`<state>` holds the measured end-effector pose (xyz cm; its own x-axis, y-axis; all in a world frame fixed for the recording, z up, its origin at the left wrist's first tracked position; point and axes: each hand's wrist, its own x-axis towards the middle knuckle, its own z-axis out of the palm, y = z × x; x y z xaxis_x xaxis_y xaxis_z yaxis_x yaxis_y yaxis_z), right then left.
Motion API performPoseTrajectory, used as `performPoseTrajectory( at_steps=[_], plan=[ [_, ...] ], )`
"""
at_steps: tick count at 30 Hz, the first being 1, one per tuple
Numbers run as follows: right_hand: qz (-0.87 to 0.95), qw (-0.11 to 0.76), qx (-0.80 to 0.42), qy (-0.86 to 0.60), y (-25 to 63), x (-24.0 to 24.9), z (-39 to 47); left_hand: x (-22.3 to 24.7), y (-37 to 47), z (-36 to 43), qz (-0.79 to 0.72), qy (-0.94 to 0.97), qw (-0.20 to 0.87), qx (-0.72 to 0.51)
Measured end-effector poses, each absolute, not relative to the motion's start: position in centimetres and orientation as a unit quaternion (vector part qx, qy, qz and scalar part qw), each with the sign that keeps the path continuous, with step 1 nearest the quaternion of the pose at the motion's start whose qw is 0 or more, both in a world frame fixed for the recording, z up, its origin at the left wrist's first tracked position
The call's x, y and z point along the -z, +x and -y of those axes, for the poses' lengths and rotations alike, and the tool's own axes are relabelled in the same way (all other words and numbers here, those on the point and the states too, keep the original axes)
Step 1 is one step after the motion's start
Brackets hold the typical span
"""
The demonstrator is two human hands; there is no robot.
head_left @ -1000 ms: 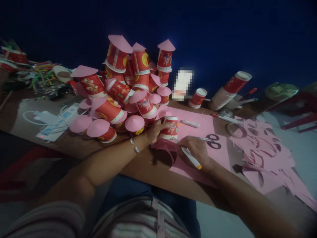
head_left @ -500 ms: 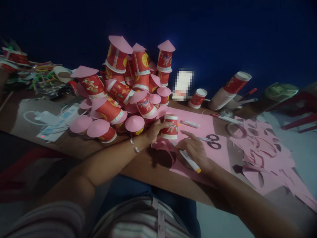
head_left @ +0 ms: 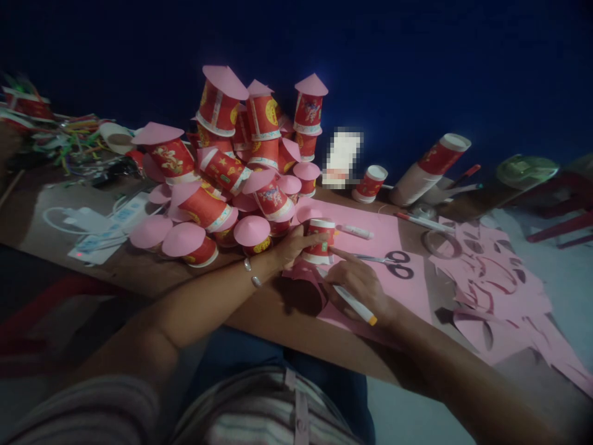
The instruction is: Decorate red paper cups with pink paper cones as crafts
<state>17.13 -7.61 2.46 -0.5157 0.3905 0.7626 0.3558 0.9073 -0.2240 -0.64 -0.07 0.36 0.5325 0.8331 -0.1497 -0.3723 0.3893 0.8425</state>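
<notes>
My left hand [head_left: 295, 245] is closed round the back and left side of a red paper cup [head_left: 319, 245] with white rims, standing upside down over the pink paper. A white glue pen with an orange end [head_left: 356, 305] lies in the grip of my right hand [head_left: 359, 281]. The index finger of that hand reaches out to the right side of the cup. Scissors with black handles [head_left: 399, 266] rest just beyond my right hand on the pink paper sheet [head_left: 412, 293]. Beside them lies a capped white glue stick [head_left: 357, 232].
Red cups with pink cone roofs [head_left: 208, 204] are piled at my left. A power strip [head_left: 111, 228] with cables lies further left. At right are paper scraps [head_left: 500, 278], a tape roll [head_left: 442, 244] and a leaning stack of cups [head_left: 430, 170]. A bright phone [head_left: 343, 157] stands behind.
The cup has turned in my left hand and shows a different side. My right hand has shifted slightly left, its index finger now at the cup.
</notes>
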Motion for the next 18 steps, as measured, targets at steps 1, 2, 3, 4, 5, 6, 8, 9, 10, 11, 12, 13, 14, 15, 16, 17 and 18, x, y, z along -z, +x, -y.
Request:
performPoseTrajectory(
  at_steps=[1,2,3,4,5,6,8,9,10,11,12,13,14,15,16,17,18],
  plan=[
    [0.870,0.444,-0.017,-0.213,17.14,-2.47,7.61,-0.39,-0.65,0.08,-0.296,0.397,0.778,-0.386],
    [0.869,0.447,-0.013,-0.211,17.16,-2.50,7.61,-0.44,-0.65,0.09,-0.302,0.397,0.775,-0.387],
    [0.867,0.450,-0.009,-0.212,17.19,-2.54,7.62,-0.51,-0.64,0.10,-0.308,0.397,0.771,-0.391],
    [0.865,0.453,-0.003,-0.217,17.23,-2.59,7.65,-0.58,-0.62,0.09,-0.311,0.398,0.767,-0.395],
    [0.862,0.455,0.003,-0.224,17.28,-2.64,7.67,-0.63,-0.60,0.08,-0.313,0.397,0.764,-0.400],
    [0.860,0.455,0.011,-0.232,17.33,-2.70,7.69,-0.65,-0.59,0.05,-0.311,0.396,0.763,-0.405],
    [0.855,0.454,0.024,-0.248,17.42,-2.79,7.70,-0.59,-0.58,-0.03,-0.302,0.391,0.765,-0.413],
    [0.853,0.454,0.031,-0.255,17.46,-2.82,7.69,-0.50,-0.58,-0.08,-0.300,0.387,0.768,-0.414],
    [0.852,0.453,0.036,-0.262,17.50,-2.83,7.66,-0.39,-0.58,-0.13,-0.299,0.381,0.770,-0.414],
    [0.850,0.451,0.039,-0.268,17.54,-2.83,7.62,-0.27,-0.59,-0.17,-0.300,0.377,0.773,-0.413],
    [0.849,0.450,0.039,-0.275,17.57,-2.82,7.57,-0.17,-0.59,-0.21,-0.300,0.374,0.775,-0.411],
    [0.848,0.448,0.038,-0.279,17.60,-2.80,7.52,-0.10,-0.60,-0.22,-0.300,0.373,0.776,-0.411],
    [0.848,0.447,0.035,-0.282,17.63,-2.78,7.48,-0.08,-0.59,-0.21,-0.299,0.372,0.777,-0.410],
    [0.849,0.446,0.031,-0.283,17.64,-2.76,7.44,-0.11,-0.59,-0.19,-0.299,0.373,0.777,-0.410],
    [0.849,0.446,0.030,-0.282,17.65,-2.74,7.41,-0.18,-0.57,-0.15,-0.298,0.374,0.776,-0.410],
    [0.850,0.446,0.030,-0.280,17.65,-2.74,7.40,-0.28,-0.55,-0.10,-0.298,0.375,0.776,-0.411],
    [0.851,0.444,0.032,-0.278,17.65,-2.73,7.38,-0.38,-0.52,-0.06,-0.297,0.375,0.775,-0.412]
  ],
)
